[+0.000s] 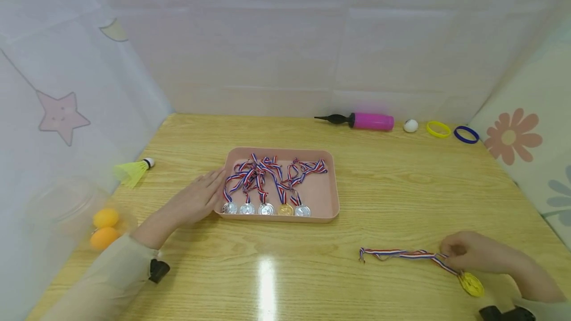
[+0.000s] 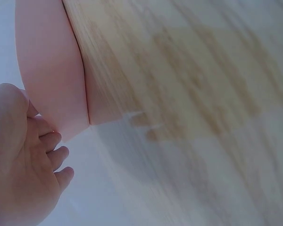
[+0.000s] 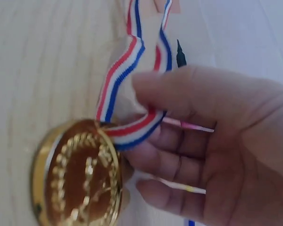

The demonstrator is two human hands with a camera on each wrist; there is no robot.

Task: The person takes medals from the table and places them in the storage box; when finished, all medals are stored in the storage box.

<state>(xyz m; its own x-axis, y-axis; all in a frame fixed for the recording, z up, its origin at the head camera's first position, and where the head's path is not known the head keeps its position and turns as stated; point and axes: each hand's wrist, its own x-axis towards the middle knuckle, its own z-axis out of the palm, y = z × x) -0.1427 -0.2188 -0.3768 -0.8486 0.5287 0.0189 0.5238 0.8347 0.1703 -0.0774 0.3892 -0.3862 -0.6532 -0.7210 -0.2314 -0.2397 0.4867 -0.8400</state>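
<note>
At lower right the right hand [image 1: 473, 251] pinches the gold medal's ribbon [image 1: 401, 254], which trails leftward toward the pink tray [image 1: 332, 182] steadied by the flat left hand [image 1: 198, 199].

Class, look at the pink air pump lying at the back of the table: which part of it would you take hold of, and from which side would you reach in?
Probably the pink barrel of the air pump, taken from above with fingers across its width. It lies on its side on the table, parallel to the back wall; the barrel is the thickest, straight part, while the black nozzle end tapers thin. The white ball sits just off its right end.
</note>
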